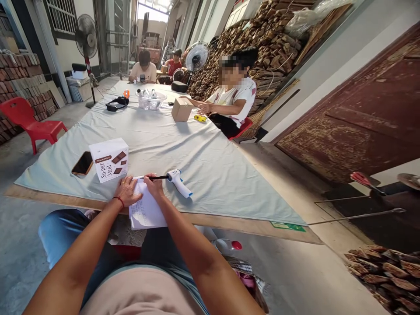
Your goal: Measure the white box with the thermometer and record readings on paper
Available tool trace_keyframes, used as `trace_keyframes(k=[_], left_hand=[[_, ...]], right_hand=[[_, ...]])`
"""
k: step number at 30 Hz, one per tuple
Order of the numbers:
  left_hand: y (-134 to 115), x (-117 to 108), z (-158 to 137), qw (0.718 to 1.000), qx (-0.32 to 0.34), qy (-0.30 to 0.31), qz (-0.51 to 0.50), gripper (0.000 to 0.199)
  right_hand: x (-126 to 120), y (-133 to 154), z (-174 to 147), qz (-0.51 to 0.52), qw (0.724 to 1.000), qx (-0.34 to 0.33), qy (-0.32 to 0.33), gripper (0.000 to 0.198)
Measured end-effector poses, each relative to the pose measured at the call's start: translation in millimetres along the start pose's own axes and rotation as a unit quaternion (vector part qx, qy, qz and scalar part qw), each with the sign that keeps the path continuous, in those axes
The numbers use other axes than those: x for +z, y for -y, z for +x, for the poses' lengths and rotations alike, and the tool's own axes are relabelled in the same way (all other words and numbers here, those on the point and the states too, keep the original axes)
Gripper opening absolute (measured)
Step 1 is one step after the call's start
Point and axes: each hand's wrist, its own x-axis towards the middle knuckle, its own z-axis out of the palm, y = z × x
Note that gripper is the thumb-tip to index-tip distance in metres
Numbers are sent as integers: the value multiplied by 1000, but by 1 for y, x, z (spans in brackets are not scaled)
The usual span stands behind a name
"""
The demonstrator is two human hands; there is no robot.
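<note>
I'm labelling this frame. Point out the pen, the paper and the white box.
pen [160,177], head view, mid-shaft.
paper [146,212], head view, centre of sheet.
white box [105,151], head view, top face.

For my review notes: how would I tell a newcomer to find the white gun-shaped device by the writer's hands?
Start at the long table covered in a pale cloth and go to its near edge, where the right hand holds a black pen over a sheet of paper. The white handheld device lies just right of that hand, the only pistol-shaped item there, with a blue grip.
</note>
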Motion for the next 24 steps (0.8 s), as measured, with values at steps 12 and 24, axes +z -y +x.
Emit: trace_keyframes(k=[12,24], left_hand=[[-1,0,-26,999,5,-34,-39,39],[-3,1,-24,998,-4,-31,-54,41]], right_hand=[[-13,6,-19,4,999,6,52,17],[-11,-3,-25,-66,997,-24,28,13]])
